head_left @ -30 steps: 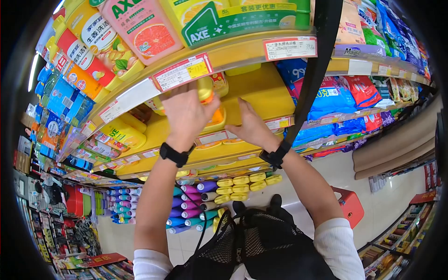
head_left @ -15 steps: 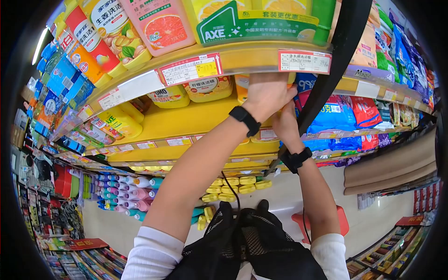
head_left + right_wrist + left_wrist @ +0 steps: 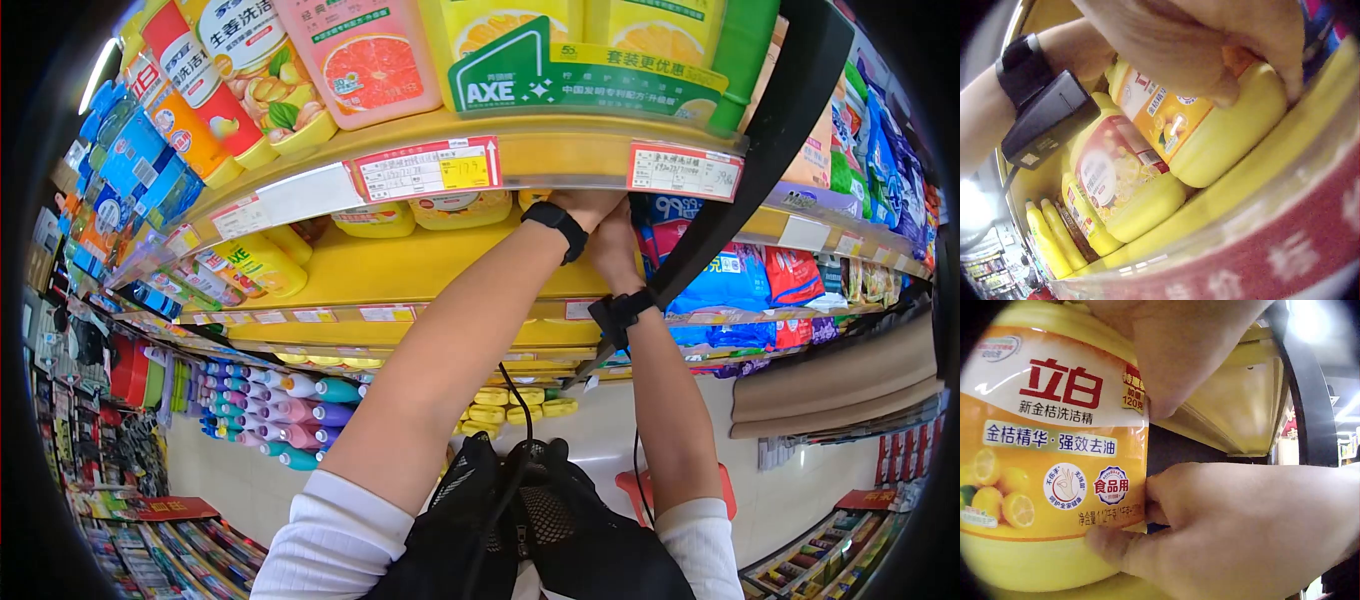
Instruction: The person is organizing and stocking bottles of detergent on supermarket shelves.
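Note:
A large yellow dish soap bottle with an orange and white label stands at the right end of a yellow shelf. My left hand reaches under the upper shelf and grips the bottle at its top; those fingers are mostly hidden. Low on the bottle's side, my right hand pinches its corner, thumb on the front and fingers around the edge. The right wrist view shows a red-labelled yellow bottle just left of it.
Over my hands runs the upper shelf's edge with price tags, with more soap bottles above. A black post rises close to my right hand. Beyond it lie blue bags. Coloured bottles stand low at left.
My left hand has carried the bottle rightward along the shelf toward the post. My right hand, earlier held apart, has come onto the bottle. The head view has shifted slightly.

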{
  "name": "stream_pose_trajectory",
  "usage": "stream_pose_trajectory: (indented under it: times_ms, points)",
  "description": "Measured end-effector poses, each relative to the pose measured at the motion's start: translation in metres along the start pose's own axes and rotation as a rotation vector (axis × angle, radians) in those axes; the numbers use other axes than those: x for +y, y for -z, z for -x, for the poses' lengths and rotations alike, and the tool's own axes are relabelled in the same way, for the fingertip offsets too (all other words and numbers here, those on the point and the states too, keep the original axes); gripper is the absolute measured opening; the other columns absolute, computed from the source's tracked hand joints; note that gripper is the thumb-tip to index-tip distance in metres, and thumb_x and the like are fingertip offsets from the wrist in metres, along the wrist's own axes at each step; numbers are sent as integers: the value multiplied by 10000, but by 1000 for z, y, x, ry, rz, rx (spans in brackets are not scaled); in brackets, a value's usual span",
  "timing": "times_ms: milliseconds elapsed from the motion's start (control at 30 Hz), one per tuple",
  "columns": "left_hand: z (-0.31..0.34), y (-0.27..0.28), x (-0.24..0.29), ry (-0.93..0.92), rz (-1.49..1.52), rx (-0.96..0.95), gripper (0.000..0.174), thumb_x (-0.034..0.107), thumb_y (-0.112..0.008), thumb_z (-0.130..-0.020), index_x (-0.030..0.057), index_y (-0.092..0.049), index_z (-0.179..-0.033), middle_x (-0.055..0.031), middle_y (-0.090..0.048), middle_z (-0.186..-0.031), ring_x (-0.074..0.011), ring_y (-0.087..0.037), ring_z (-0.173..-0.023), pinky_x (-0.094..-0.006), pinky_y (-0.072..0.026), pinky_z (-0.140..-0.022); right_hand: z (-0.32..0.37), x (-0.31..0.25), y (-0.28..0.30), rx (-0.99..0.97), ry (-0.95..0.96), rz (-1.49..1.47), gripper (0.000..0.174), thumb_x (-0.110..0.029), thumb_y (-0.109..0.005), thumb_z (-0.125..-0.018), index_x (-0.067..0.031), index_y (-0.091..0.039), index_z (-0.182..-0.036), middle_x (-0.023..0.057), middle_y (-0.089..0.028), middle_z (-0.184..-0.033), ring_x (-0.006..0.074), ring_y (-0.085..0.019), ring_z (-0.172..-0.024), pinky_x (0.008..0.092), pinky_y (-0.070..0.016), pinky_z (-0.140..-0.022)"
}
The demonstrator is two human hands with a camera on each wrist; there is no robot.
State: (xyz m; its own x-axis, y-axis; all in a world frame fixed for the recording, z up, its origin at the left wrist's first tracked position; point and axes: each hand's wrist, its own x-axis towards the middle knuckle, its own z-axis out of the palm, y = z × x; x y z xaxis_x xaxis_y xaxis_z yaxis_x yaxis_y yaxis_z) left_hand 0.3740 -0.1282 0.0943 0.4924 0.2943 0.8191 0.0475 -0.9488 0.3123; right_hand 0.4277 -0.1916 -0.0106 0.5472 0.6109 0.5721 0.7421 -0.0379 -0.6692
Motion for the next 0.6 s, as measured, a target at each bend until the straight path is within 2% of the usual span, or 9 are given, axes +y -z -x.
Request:
stream_pose_trajectory:
  times_ms: [33, 133, 233, 300, 333, 400, 467, 533, 600]
  points:
    - [2, -1, -5, 6, 4, 6, 209, 240, -656, -872, 63, -693, -977, -166, -695, -916, -345, -664, -845, -425, -530, -752, -2, 0, -2, -21, -27, -36, 550, -64, -613, -874, 45, -374, -1357, 317, -393, -1335, 481, -400, -1246, 488, -417, -995]
    - [6, 2, -15, 22, 11, -27, 222, 242, -651, -877, 60, -692, -997, -172, -696, -938, -347, -664, -856, -431, -529, -755, -9, 15, -13, -5, 146, 5, 565, -97, -628, -874, 29, -376, -1364, 322, -397, -1331, 485, -412, -1229, 497, -422, -978]
    - [11, 42, 7, 24, -42, -171, 278, 256, -658, -874, 54, -675, -1064, -176, -685, -1031, -347, -655, -922, -456, -513, -808, -8, 19, -14, 33, 204, 100, 579, -107, -634, -872, 25, -372, -1371, 320, -435, -1309, 494, -443, -1193, 494, -428, -971]
    - [31, 71, 18, 3, -140, -278, 346, 268, -668, -870, 44, -648, -1133, -180, -662, -1140, -347, -637, -1007, -490, -483, -896, -1, -1, 5, -128, 12, 83, 571, -116, -644, -875, 39, -394, -1364, 315, -468, -1319, 472, -454, -1229, 463, -406, -1013]
    - [44, 85, 19, -28, -193, -243, 394, 290, -666, -874, 37, -624, -1172, -179, -637, -1192, -344, -612, -1062, -504, -441, -949, 4, -10, 12, -208, -86, 75, 567, -120, -649, -876, 46, -405, -1361, 313, -485, -1325, 461, -460, -1247, 448, -395, -1033]
    - [75, 114, 14, -92, -293, -174, 491, 332, -663, -882, 21, -576, -1252, -177, -587, -1296, -338, -563, -1172, -532, -359, -1056, 16, -8, 5, -92, -138, 113, 544, -96, -620, -882, 75, -393, -1346, 335, -484, -1290, 495, -474, -1190, 475, -409, -1010]
    - [110, 146, -9, -53, -346, -274, 589, 391, -633, -908, -2, -509, -1329, -175, -527, -1369, -325, -472, -1289, -545, -236, -1141, 31, -13, 3, -37, -148, 129, 528, -82, -602, -887, 100, -387, -1334, 349, -482, -1271, 513, -481, -1162, 490, -418, -998]
    - [137, 183, -31, 142, -357, -437, 599, 409, -623, -917, -8, -509, -1331, -181, -540, -1346, -322, -456, -1309, -517, -230, -1156, 43, -25, 5, -38, -104, 122, 520, -76, -596, -892, 122, -387, -1325, 356, -480, -1270, 514, -482, -1165, 495, -423, -996]
    - [169, 208, -59, 107, -498, -313, 566, 386, -630, -920, -13, -517, -1305, -180, -544, -1336, -323, -466, -1292, -517, -263, -1131, 51, -30, -5, -6, -73, 177, 514, -78, -607, -882, 125, -401, -1307, 352, -488, -1262, 509, -491, -1156, 496, -427, -991]
